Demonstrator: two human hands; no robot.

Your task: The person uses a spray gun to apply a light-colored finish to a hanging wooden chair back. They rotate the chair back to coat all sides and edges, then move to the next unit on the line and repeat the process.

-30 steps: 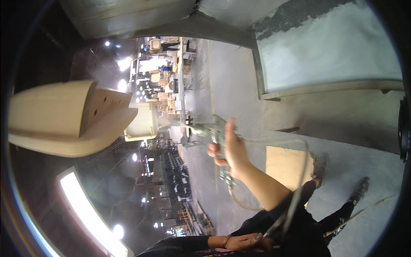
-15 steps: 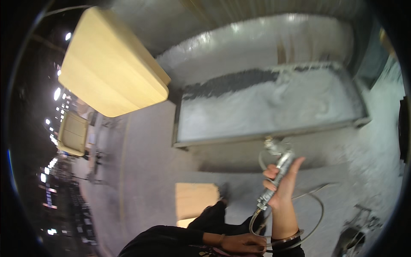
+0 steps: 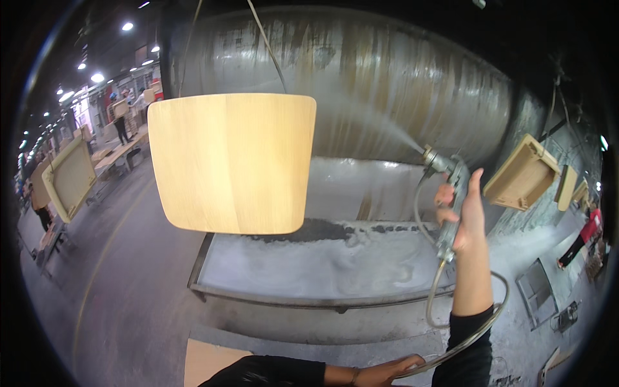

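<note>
My right hand (image 3: 473,216) is wrapped around the handle of a metal spray gun (image 3: 444,162), thumb pointing up. A pale mist (image 3: 387,126) leaves its nozzle toward the upper left, behind and right of a hanging wooden panel (image 3: 232,164). That panel is light yellow with rounded corners, and the gun is apart from it. Low in the view, my left hand (image 3: 387,373) is closed around a thin hose (image 3: 451,353), which loops past my right forearm up to the gun. Some of the left fingers are hidden.
Behind the panel stands a stained metal wall (image 3: 387,77) above a trough (image 3: 309,264) of whitish liquid. More wooden pieces hang at left (image 3: 71,177) and right (image 3: 523,173). People are at work far left and far right. A metal frame (image 3: 536,293) stands on the floor.
My right hand has raised the spray gun, and mist now shows at its nozzle. The view has tilted up, bringing the whole panel and the wall into sight. My left hand stays low.
</note>
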